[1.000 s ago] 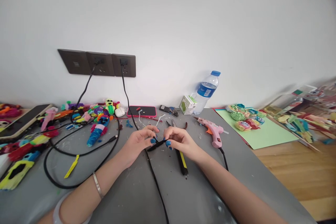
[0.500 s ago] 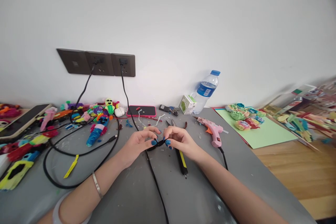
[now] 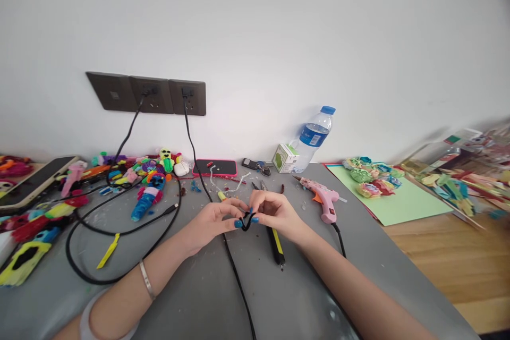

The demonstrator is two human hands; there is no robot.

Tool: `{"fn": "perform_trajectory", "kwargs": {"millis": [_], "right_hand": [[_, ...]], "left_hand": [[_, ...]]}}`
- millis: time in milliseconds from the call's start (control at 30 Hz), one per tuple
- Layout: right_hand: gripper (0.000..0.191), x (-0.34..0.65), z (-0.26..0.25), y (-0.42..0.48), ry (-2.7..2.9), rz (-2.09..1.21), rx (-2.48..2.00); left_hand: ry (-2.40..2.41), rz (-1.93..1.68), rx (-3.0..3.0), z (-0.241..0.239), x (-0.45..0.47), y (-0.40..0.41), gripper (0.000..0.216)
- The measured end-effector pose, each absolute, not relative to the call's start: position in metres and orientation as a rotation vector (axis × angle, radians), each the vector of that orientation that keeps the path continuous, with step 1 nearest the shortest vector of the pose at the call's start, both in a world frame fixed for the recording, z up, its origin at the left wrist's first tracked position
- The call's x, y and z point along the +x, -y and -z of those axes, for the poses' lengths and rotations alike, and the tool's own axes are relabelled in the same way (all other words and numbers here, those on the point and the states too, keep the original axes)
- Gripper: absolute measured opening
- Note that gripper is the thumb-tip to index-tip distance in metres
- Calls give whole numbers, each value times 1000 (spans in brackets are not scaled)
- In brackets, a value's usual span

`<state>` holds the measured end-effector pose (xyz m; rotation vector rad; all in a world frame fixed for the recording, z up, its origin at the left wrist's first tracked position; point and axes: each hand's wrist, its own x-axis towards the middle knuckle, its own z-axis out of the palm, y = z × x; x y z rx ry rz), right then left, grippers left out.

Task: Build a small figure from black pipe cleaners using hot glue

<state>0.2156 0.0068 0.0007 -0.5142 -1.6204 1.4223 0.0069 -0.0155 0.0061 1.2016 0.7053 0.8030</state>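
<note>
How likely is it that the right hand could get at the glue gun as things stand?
Probably yes: the glue gun lies to the right of the right hand, with nothing visibly in the way. That hand is pinching a black strip, so it may need to let go first.

A plain pale wall (image 3: 255, 37) fills the upper half of the view. On its left side sits a row of 3 dark brown socket plates (image 3: 134, 90); the 2 on the right hold black plugs (image 3: 187, 92). A grey tabletop (image 3: 187, 308) reaches up to the wall, faintly glossy near its front. To the right lies a wood-grained surface (image 3: 446, 255), floor or furniture unclear. Light is soft, dimming toward the upper right corner.
</note>
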Motion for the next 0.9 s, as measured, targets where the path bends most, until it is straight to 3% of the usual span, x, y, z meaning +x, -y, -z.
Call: {"fn": "perform_trajectory", "kwargs": {"millis": [500,900], "right_hand": [[14,216,-4,-4,1680,-1385,-440],[21,217,-3,-3,1680,-1448,-440]], "left_hand": [[-653,-735,1202,-8,7,18,26],[-662,-662,1213,-8,8,16,29]]}}
